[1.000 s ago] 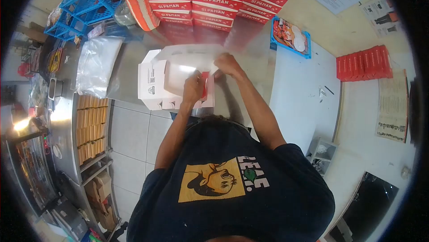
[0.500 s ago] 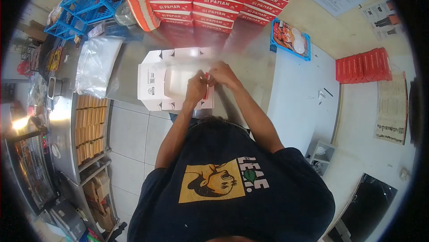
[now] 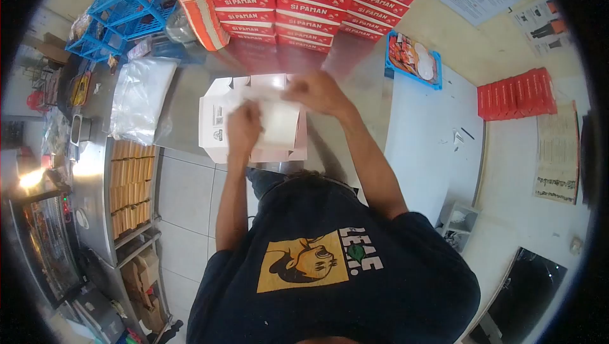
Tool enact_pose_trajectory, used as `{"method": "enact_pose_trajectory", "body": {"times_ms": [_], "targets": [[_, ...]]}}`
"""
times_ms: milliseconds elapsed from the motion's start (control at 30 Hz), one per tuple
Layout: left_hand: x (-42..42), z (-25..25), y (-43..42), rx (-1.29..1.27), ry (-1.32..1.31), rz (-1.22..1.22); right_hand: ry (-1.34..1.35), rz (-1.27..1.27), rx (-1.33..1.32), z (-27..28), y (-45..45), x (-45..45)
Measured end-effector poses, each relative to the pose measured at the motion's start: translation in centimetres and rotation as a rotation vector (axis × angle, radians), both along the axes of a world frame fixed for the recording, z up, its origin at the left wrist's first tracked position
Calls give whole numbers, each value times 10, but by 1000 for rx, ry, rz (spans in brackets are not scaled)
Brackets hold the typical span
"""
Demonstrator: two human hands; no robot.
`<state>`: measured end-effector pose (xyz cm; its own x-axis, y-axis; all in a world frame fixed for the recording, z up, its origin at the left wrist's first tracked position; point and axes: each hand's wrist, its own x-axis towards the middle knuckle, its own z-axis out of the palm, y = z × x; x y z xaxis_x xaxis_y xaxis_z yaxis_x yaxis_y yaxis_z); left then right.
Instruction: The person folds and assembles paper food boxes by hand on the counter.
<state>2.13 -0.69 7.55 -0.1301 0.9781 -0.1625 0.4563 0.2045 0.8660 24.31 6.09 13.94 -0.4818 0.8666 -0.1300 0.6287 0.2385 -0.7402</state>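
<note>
A partly folded cardboard box [image 3: 212, 115], white on its upward side with small black print, lies on the metal table in front of me. My left hand [image 3: 244, 127] is over the box's left half, fingers curled in and blurred by motion. Above the far right part of the box is my right hand [image 3: 317, 93], its fingers closed together and also smeared. A pale streak shows between the two hands; whether it is a flap or a loose sheet I cannot tell. What the fingertips hold is hidden.
Stacked red "Si Paman" boxes [image 3: 307, 11] stand at the table's back, beside folded red-and-white cardboard [image 3: 202, 17]. Clear plastic bags [image 3: 141, 99] lie left, below blue crates [image 3: 124, 11]. A blue-rimmed tray [image 3: 413, 59] sits right. Red packets [image 3: 517, 95] line the right wall.
My hands were together at the box's right edge, by a red strip. They have moved apart: the left hand leftward over the box, the right slightly up. The red strip no longer shows.
</note>
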Motion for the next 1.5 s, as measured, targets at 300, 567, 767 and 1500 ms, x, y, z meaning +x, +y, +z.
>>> {"method": "enact_pose_trajectory", "body": {"times_ms": [300, 567, 767, 1500], "targets": [[-79, 2, 76, 740, 705, -401, -389, 516, 167, -69, 39, -88], [-85, 41, 56, 439, 529, -846, -333, 501, 483, -9, 17, -74], [-82, 60, 46, 603, 605, -829, -330, 541, 556, 28, 14, -62], [-36, -95, -20, 68, -527, 242, 184, -597, 73, -196, -46, -39]]}}
